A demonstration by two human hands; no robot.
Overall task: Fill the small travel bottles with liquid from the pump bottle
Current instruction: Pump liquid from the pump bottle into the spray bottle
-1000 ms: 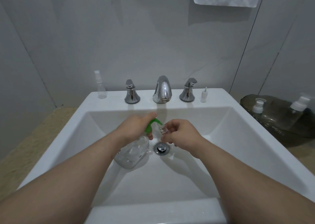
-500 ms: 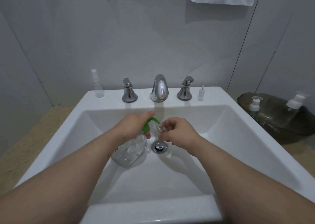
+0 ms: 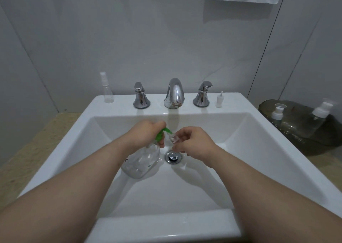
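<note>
Over the glossy white ceramic sink (image 3: 259,141), the left hand (image 3: 143,134) wraps its fingers round the neck of the clear, rounded pump bottle (image 3: 140,161). Its green plastic spout (image 3: 167,130) points at a tiny transparent travel bottle (image 3: 174,138). The right hand (image 3: 192,143) pinches that bottle between curled fingers, just above the round chrome drain (image 3: 173,156).

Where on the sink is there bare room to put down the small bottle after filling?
Free: the back ledge between the spray bottle and the left tap handle, and the front rim. Crowded: around the spout, and the dark tray with two bottles.
</note>
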